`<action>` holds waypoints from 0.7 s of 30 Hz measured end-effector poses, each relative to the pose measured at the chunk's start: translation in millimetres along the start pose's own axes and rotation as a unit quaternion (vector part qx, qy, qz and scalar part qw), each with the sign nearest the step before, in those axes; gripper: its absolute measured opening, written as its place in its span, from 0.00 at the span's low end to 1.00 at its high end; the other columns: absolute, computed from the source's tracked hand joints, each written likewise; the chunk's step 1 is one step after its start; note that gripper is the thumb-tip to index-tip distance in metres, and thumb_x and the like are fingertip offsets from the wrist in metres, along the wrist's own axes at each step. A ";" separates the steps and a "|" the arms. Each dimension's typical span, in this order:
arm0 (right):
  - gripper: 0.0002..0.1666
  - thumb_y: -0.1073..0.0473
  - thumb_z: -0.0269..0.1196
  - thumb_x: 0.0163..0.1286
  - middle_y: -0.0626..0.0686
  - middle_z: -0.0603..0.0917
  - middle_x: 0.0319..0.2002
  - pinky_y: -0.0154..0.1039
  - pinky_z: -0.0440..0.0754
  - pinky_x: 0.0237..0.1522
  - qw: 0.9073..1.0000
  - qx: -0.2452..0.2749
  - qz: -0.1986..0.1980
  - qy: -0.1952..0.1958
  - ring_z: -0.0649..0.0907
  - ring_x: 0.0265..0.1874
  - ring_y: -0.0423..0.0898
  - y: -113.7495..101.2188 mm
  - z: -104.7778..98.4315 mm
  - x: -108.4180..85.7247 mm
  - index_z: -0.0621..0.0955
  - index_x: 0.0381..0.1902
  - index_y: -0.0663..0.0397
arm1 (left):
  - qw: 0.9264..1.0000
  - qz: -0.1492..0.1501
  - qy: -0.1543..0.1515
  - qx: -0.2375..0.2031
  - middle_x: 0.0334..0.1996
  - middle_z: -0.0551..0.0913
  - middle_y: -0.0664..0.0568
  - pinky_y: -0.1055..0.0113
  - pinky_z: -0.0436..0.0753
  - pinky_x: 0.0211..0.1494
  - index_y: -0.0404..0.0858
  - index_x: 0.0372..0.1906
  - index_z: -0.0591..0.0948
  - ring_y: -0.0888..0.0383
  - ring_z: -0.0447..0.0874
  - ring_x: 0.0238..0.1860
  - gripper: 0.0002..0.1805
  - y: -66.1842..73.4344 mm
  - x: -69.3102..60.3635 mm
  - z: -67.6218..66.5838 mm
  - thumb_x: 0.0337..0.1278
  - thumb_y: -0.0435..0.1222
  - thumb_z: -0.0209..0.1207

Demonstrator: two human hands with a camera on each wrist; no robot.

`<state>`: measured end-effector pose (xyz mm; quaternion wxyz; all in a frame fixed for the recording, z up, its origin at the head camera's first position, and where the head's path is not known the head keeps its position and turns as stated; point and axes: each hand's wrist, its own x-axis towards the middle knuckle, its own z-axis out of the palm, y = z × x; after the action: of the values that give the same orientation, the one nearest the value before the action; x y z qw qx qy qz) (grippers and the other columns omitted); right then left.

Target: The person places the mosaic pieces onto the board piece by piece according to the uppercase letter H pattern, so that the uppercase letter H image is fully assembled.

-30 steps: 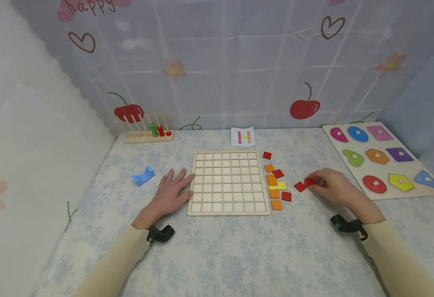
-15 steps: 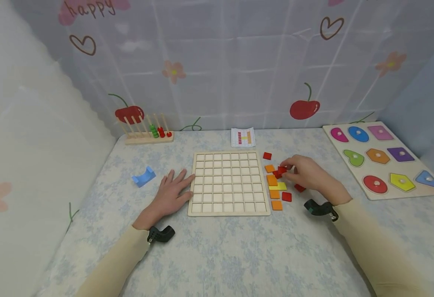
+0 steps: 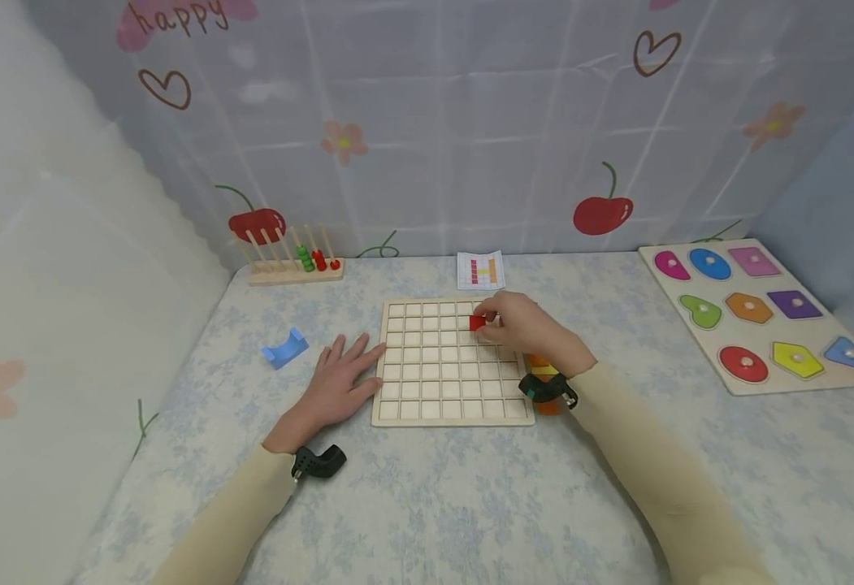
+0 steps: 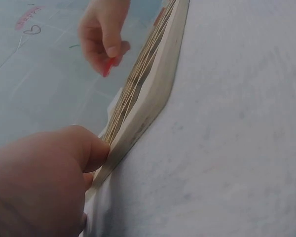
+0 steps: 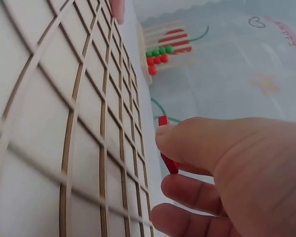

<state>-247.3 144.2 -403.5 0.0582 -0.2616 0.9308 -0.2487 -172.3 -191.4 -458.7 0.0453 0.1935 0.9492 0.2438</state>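
My right hand [image 3: 527,327] pinches a small red square tile [image 3: 477,322] over the upper right part of the wooden grid board [image 3: 430,422]. In the right wrist view the red tile [image 5: 168,163] stands on edge between thumb and finger, held off the grid. My left hand [image 3: 336,387] lies with spread, fairly straight fingers at the board's left edge, and its thumb touches the rim in the left wrist view. Orange and yellow tiles [image 3: 544,370] to the right of the board are partly hidden under my right wrist.
Behind the board lies a pattern card [image 3: 481,270]. A bead rack [image 3: 296,273] stands at the back left, with a blue curved piece [image 3: 285,349] in front of it. A shape puzzle board [image 3: 756,317] lies at the right.
My right hand has carried a red tile from the right side of the table leftward, past the loose tiles, to above the grid board. My left hand has stayed at the board's edge.
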 end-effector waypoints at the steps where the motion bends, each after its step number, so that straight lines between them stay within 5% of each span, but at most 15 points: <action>1: 0.19 0.58 0.70 0.67 0.56 0.87 0.41 0.42 0.81 0.41 1.000 0.002 -0.006 -0.001 0.80 0.35 0.49 -2.6 1.6 4.4 0.86 0.53 0.61 | 1.000 0.001 0.001 0.001 0.81 0.55 0.36 0.28 0.42 0.78 0.43 0.79 0.65 0.27 0.37 0.81 0.33 -0.2 0.3 0.1 0.74 0.45 0.53; 12: 0.19 0.60 0.67 0.69 0.57 0.88 0.42 0.42 0.80 0.43 1.000 0.025 0.001 -0.006 0.81 0.37 0.49 -23.4 23.0 41.7 0.86 0.55 0.61 | 1.000 -0.001 -0.001 0.002 0.81 0.55 0.36 0.28 0.43 0.78 0.43 0.79 0.65 0.27 0.37 0.81 0.33 -1.7 1.9 0.6 0.73 0.46 0.54; 21: 0.20 0.59 0.65 0.70 0.58 0.88 0.46 0.43 0.81 0.46 1.000 0.022 0.013 -0.011 0.81 0.38 0.50 -30.1 33.7 53.5 0.85 0.57 0.61 | 1.000 0.009 0.012 -0.002 0.79 0.57 0.34 0.27 0.45 0.76 0.42 0.78 0.67 0.25 0.40 0.80 0.32 -0.5 0.5 0.7 0.72 0.45 0.53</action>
<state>-271.3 79.8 -416.8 0.0773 -0.2504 0.9278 -0.2656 -172.8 -191.3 -459.5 0.0317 0.1993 0.9473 0.2489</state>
